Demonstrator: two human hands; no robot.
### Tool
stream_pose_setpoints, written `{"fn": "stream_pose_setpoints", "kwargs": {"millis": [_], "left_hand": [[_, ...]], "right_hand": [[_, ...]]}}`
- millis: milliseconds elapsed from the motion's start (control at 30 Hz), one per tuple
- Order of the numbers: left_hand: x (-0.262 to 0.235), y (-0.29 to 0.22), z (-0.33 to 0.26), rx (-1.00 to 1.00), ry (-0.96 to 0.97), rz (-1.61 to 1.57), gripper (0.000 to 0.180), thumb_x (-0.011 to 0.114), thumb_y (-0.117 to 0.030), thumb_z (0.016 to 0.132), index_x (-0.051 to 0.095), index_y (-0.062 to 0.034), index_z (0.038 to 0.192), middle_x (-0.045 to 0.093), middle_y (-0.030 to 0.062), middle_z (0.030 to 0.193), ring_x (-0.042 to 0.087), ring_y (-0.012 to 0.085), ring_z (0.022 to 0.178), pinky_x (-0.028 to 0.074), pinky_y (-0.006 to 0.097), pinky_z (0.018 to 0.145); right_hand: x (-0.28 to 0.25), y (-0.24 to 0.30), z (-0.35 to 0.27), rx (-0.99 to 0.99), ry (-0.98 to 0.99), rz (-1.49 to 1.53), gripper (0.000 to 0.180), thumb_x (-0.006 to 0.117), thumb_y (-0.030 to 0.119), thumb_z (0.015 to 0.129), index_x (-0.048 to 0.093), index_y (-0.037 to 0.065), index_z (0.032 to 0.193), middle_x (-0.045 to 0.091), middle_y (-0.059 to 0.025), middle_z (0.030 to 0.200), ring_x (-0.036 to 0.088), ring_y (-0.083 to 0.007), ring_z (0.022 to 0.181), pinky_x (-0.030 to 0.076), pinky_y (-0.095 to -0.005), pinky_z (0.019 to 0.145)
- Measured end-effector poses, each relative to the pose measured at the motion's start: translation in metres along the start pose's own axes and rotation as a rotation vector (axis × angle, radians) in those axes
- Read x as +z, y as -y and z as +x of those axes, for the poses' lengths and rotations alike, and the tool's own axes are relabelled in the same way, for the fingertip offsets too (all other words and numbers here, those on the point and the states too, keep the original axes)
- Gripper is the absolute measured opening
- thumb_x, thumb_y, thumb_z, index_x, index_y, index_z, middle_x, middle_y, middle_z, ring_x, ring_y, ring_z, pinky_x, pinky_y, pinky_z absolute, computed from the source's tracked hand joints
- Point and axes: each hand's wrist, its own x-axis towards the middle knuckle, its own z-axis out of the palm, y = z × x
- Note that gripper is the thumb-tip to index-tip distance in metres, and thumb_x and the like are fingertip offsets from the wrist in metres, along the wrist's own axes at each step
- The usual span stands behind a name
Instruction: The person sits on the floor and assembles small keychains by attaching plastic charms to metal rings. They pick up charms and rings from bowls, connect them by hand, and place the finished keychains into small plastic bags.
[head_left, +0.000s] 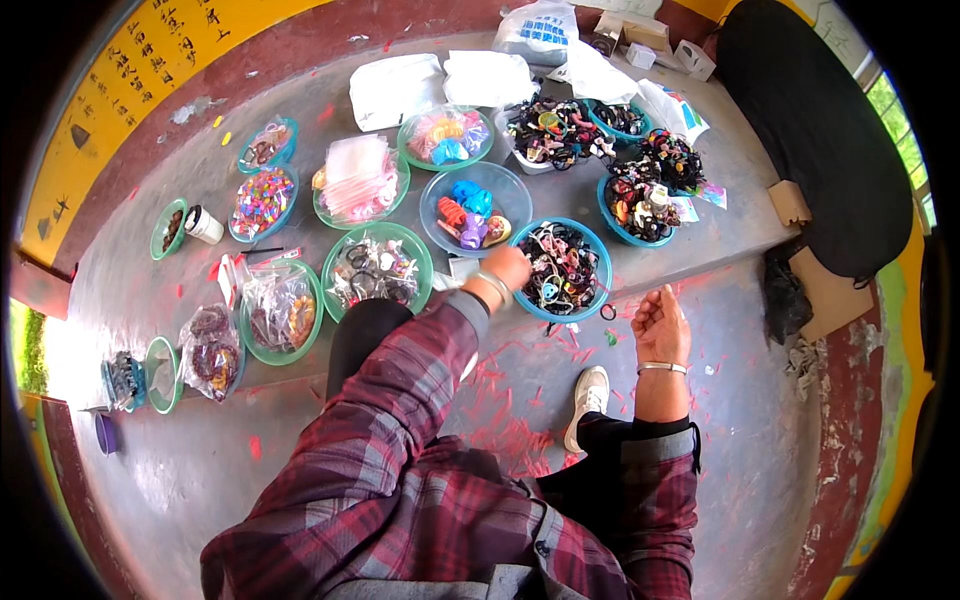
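Observation:
My left hand (508, 268) is closed at the left rim of a blue basin (606, 285) filled with dark and coloured hair ties (560, 265). Whatever its fingers hold, if anything, is hidden. To the right of that basin, my right hand (661, 325) is raised with its fingers loosely bent. I see nothing in it. A small black hair tie (608, 312) shows by the basin's lower right edge. Just beyond my left hand is a clear bluish bowl (432, 205) with red, blue and purple bundles. Left of it stands a green basin (424, 262) with wrapped hair accessories (375, 272).
More basins of hair ties (640, 210) stand at the back right of the grey ledge. Pink bags (355, 175), bright small pieces (263, 203) and bagged brown items (210, 350) lie left. White bags (395, 90) are behind. A black padded object (815, 130) leans right; a cup (204, 225) lies left.

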Motion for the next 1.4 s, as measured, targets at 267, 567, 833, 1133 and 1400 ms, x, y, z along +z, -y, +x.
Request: {"fn": "stream_pose_setpoints", "kwargs": {"millis": [267,567,833,1133,1400], "left_hand": [[0.042,0.077,-0.072,-0.663,0.013,0.240,0.023,0.048,-0.018,0.077,0.064,-0.0012,0.077,0.062,0.0176,0.081,0.060,0.0334,0.076,0.047,0.042,0.067],[0.061,0.055,-0.098,-1.264,-0.580,-0.550,0.034,0.064,-0.026,0.067,0.060,0.0057,0.079,0.062,0.0216,0.081,0.060,0.0343,0.076,0.046,0.040,0.068],[0.090,0.085,-0.096,-1.202,-0.477,-0.507,0.018,0.059,-0.016,0.068,0.061,0.0004,0.075,0.062,0.0195,0.076,0.060,0.0339,0.073,0.046,0.039,0.065],[0.036,-0.003,-0.088,-0.925,-0.536,-0.695,0.012,0.057,-0.009,0.070,0.054,0.0006,0.076,0.058,0.0169,0.071,0.059,0.0283,0.066,0.045,0.037,0.059],[-0.061,-0.112,-0.087,-0.331,-0.276,-1.236,0.009,0.052,-0.005,0.076,0.051,0.0019,0.081,0.058,0.0120,0.071,0.059,0.0168,0.067,0.048,0.029,0.055]], "right_hand": [[0.009,0.001,-0.003,-0.007,0.057,-0.022,0.025,0.053,0.025,0.085,0.054,0.005,0.071,0.054,-0.0047,0.061,0.051,-0.0124,0.051,0.041,-0.0221,0.046],[0.014,-0.020,-0.010,0.073,0.138,-0.180,0.026,0.054,0.026,0.084,0.056,0.005,0.069,0.055,-0.0049,0.059,0.052,-0.0134,0.050,0.041,-0.0243,0.046],[0.019,-0.019,-0.006,0.060,0.157,-0.184,0.025,0.056,0.025,0.083,0.057,0.004,0.071,0.056,-0.0061,0.059,0.051,-0.0133,0.048,0.041,-0.0238,0.044],[0.025,-0.027,-0.012,0.072,0.285,-0.411,0.021,0.057,0.025,0.082,0.060,0.005,0.078,0.059,-0.0036,0.064,0.052,-0.0082,0.053,0.039,-0.0201,0.047],[0.036,-0.052,-0.023,-0.289,0.366,-0.686,0.026,0.067,0.018,0.073,0.058,-0.003,0.084,0.058,-0.0029,0.072,0.050,-0.0078,0.061,0.041,-0.0229,0.052]]}}
